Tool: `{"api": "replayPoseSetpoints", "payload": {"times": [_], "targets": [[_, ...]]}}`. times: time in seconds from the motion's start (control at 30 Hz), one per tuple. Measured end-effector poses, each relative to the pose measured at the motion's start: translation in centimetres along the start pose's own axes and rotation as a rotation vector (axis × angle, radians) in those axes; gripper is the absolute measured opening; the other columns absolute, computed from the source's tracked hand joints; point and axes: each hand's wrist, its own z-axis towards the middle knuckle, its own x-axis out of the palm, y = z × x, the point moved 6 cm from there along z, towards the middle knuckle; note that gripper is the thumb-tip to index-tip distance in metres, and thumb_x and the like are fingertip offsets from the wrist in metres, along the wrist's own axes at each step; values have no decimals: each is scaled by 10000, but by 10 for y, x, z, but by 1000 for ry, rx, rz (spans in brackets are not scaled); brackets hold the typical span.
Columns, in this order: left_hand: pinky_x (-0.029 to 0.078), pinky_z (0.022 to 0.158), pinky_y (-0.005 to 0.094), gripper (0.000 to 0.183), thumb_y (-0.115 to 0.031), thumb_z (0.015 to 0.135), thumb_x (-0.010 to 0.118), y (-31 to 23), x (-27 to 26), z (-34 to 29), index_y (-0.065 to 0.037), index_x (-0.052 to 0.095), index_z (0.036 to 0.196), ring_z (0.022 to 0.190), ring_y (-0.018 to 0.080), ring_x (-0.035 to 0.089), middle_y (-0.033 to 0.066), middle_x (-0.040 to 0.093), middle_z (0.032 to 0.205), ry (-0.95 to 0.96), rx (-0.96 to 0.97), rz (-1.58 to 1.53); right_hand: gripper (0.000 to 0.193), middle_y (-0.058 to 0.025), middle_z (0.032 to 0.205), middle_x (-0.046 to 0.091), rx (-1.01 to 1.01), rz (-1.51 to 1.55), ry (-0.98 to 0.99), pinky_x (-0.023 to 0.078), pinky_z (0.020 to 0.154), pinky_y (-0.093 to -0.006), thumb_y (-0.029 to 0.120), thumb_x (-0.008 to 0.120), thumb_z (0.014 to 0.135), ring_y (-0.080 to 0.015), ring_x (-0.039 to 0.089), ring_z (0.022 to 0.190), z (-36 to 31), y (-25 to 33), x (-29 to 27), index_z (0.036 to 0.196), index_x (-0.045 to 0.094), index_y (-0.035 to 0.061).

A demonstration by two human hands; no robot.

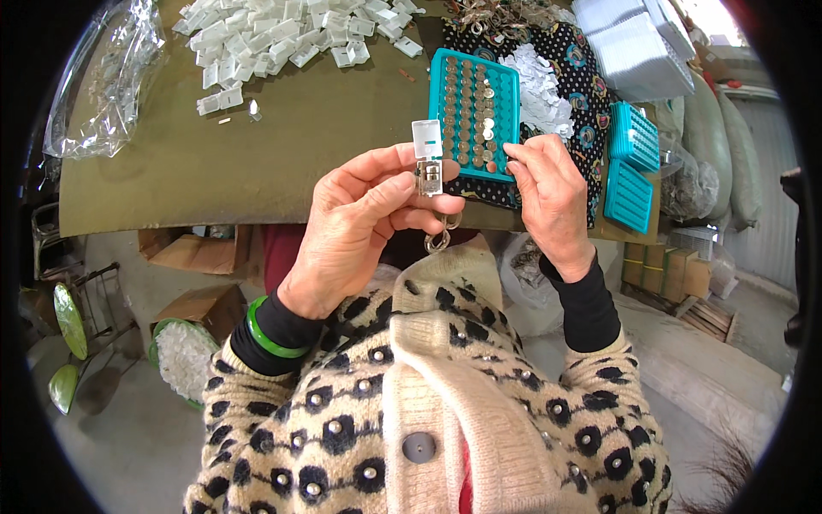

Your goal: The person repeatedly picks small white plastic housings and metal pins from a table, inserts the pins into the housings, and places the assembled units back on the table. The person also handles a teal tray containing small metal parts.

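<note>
My left hand (360, 201) pinches a small translucent plastic case (426, 137) in front of me. Its lid stands up, and shiny metal parts show in the lower half. A metal ring (437, 242) hangs just under those fingers; whether it joins the case I cannot tell. My right hand (552, 193) is at the lower right corner of a teal tray (511, 94), thumb and fingertips drawn together. Anything between them is too small to make out. Rows of round silvery discs, like button cells (464, 111), fill the tray's left and middle columns.
A heap of white plastic cases (282, 34) covers the table's far side. Clear plastic bags (107, 81) lie at left. Crumpled white paper (541, 90) rests on dark patterned cloth (582, 128) beside the tray. More teal trays (629, 195) and stacked white trays (634, 51) stand at right.
</note>
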Motion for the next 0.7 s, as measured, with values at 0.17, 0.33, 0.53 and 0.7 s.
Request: {"api": "replayPoseSetpoints", "payload": {"times": [0.17, 0.33, 0.53, 0.7], "targets": [[617, 735, 302, 279, -48, 975, 565, -1, 0, 1, 10, 550, 1247, 1012, 285, 702, 265, 621, 1227, 57, -30, -29, 90, -97, 867, 586, -3, 12, 62, 482, 634, -325, -42, 641, 867, -228, 603, 738, 6, -6, -2, 941, 611, 1], [619, 727, 303, 260, -37, 967, 577, 1, -6, 1, -14, 561, 1225, 1014, 299, 700, 271, 626, 1210, 76, -34, -84, 84, -119, 854, 589, 55, 63, -31, 491, 621, -332, -41, 631, 877, -242, 614, 706, 7, 4, -4, 923, 568, -8], [621, 706, 319, 240, -29, 948, 610, 6, -9, 3, -14, 581, 1185, 955, 294, 712, 245, 650, 1158, 82, -29, -154, 89, -119, 899, 639, 49, 406, -94, 516, 697, -304, -32, 648, 886, -221, 633, 778, 13, 44, 4, 963, 615, -1], [622, 674, 329, 240, -39, 944, 622, 4, -10, 0, 12, 591, 1176, 882, 275, 721, 179, 687, 1018, 74, -23, -164, 146, -129, 903, 626, -135, 337, -193, 525, 680, -333, -48, 669, 856, -264, 630, 783, 24, 69, 16, 980, 611, 4]]}}
